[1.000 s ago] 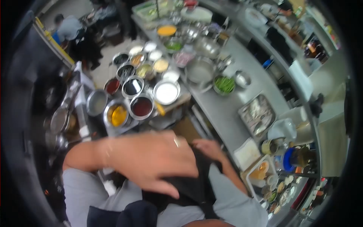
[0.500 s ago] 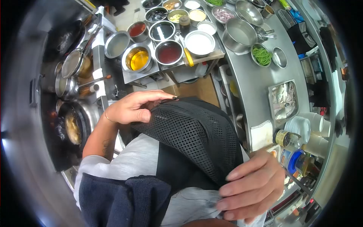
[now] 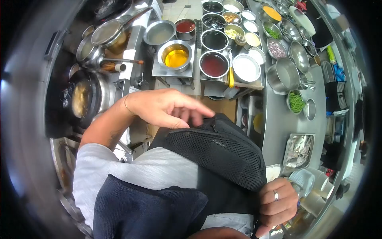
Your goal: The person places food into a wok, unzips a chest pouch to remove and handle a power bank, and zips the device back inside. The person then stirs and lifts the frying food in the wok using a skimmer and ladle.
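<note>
A black mesh bag (image 3: 223, 153) with a zipper along its top lies across my chest, over a grey shirt. My left hand (image 3: 163, 109) is at the bag's upper left edge, thumb and index finger apart, the other fingers partly curled and blurred. Its index fingertip is close to the zipper pull (image 3: 215, 126). At the bag's lower right corner, my right hand (image 3: 278, 203) has its fingers curled against the black fabric; a ring shows on one finger. Its fingertips are partly hidden. A dark blue cloth (image 3: 147, 209) hangs over my shirt front.
To the left, a wok (image 3: 81, 95) with something frying sits on the stove. Ahead, a pot of yellow liquid (image 3: 176, 57) and several sauce pots stand on low tables. On the right counter (image 3: 274, 123) are green beans (image 3: 296, 102) and a fish tray (image 3: 299, 151).
My left hand has shifted right along the bag's top edge, its fingers more curled. My right hand has moved down and closed in on the bag's corner. The view has swung left.
</note>
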A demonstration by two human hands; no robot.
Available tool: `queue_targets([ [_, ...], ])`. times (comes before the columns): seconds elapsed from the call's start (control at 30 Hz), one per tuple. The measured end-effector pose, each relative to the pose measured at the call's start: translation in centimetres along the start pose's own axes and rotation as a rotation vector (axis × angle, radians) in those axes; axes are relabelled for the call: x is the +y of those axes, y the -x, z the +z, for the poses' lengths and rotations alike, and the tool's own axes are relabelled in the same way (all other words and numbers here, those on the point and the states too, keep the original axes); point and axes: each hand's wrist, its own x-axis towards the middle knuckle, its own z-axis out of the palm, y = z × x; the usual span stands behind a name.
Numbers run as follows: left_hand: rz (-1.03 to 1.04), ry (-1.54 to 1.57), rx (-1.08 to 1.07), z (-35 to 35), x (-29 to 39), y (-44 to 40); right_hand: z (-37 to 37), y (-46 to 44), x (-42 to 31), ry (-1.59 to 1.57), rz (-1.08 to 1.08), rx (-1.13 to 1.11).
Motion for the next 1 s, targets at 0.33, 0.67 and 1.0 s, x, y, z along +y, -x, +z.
queue_targets([
  [0.33, 0.309, -0.155, 0.293, 0.8, -0.4, -3.5, 0.0, -1.8, 0.0, 0.0, 0.106, -0.074],
  [0.67, 0.92, -1.204, 0.468, 0.9, 9.5, -10.0, 0.7, 0.0, 3.9, 0.25, 0.905, 0.581],
  [1.0, 0.975, -0.944, 0.435, 3.7, 10.3, -12.2, 2.7, 0.4, 3.6, 0.092, 0.67, 0.789],
])
